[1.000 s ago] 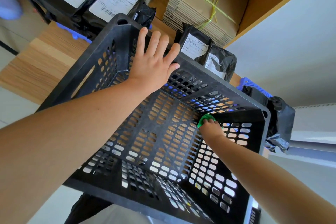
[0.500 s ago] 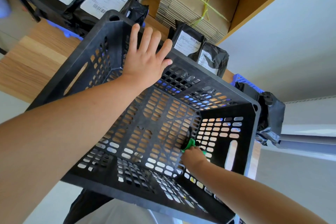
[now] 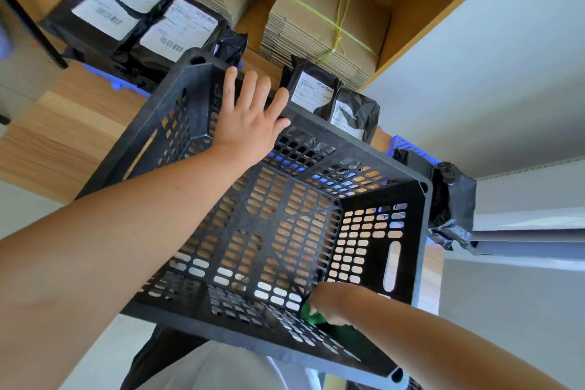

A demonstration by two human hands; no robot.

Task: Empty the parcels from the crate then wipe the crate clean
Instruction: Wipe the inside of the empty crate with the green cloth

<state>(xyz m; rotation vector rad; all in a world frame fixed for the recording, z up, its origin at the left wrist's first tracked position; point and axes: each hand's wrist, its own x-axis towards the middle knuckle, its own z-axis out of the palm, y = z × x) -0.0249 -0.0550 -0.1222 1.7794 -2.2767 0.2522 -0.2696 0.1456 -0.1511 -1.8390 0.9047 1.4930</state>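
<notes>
Black perforated plastic crate stands on the pale wooden table, holding no parcels, only the right hand and a crumpled green cloth in its near right corner. Black plastic parcels with white labels lie heaped on a blue tray beyond the crate's far left corner; two more labelled parcels stand just behind the far rim. The left hand lies flat on the far wall, fingers straight and spread. The right hand's fingers curl round the cloth, pressing it down.

Left hand spread flat on a black slotted crate's far rim; right hand holds a green cloth inside; labelled parcels just beyond left fingertips
</notes>
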